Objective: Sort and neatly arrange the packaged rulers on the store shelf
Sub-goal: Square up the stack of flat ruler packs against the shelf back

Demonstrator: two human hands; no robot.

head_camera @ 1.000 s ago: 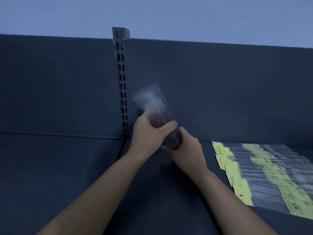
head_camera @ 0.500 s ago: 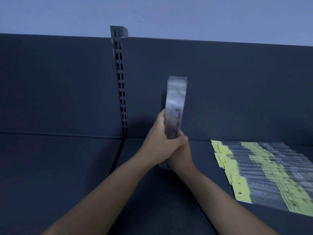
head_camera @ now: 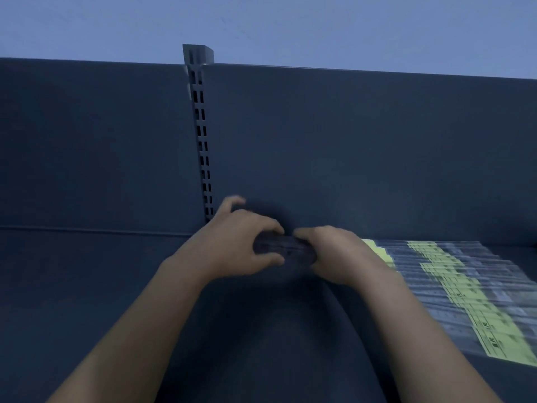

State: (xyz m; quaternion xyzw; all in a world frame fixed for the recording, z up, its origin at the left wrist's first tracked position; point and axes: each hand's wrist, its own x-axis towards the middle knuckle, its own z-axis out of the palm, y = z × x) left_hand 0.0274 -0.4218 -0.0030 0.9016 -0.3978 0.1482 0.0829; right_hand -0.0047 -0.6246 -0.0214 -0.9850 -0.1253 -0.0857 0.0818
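Now my left hand point(head_camera: 232, 245) and right hand point(head_camera: 334, 254) both grip a dark ruler pack point(head_camera: 290, 248), level, mid-frame, left of the shelved rulers point(head_camera: 453, 271).

Yellow-green cards in clear ruler packs point(head_camera: 453, 274) on a dark blue shelf point(head_camera: 87, 286).
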